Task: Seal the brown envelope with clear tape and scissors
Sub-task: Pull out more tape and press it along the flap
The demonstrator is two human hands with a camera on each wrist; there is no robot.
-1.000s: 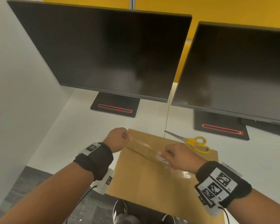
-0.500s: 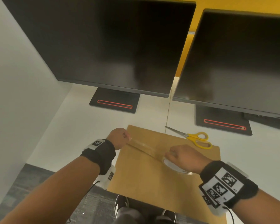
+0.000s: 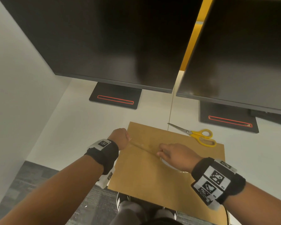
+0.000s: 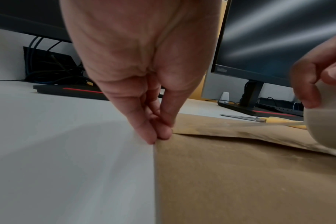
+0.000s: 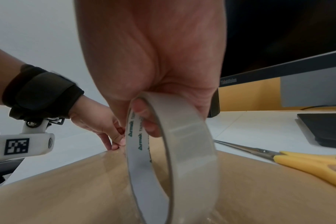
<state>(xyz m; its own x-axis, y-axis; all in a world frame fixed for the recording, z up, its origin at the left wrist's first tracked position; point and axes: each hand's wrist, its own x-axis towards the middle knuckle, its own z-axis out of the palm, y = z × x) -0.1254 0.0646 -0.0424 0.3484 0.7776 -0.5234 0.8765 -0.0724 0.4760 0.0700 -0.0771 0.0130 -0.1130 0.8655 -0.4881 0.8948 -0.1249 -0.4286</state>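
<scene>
- The brown envelope (image 3: pixel 154 172) lies flat on the white bench (image 3: pixel 81 127), its near edge hanging past the bench edge toward the person.
- The left hand (image 3: pixel 120 138) is at the envelope's left edge; its fingers (image 4: pixel 153 130) are pressed together, thumb against fingertips, pinching the free end of the tape strip (image 3: pixel 143 146) right at the corner where the flap (image 4: pixel 230 128) meets that edge.
- From those fingers the clear strip runs rightward along the flap line to the right hand (image 3: pixel 177 155), low over the paper; whether it is stuck down along its whole length cannot be told.
- The right hand holds the tape roll (image 5: pixel 173 151) upright on its rim over the envelope: its fingers (image 5: pixel 144 121) are curled through the core and the thumb side is wrapped round the outside of the ring. Green print shows on the roll's inner face.
- The roll's lower rim sits at or just above the envelope surface, below the right fingers; contact cannot be told.
- The scissors (image 3: pixel 196 135), yellow handles and steel blades shut, lie beyond the right fingers, handles on the envelope's far right corner and blade tips reaching over the bench.
- Beyond both hands stand two dark monitors, the left monitor (image 3: pixel 112 38) and the right monitor (image 3: pixel 242 54), each on a black base with a red line.
- Both wrists wear black bands with white marker tags.
</scene>
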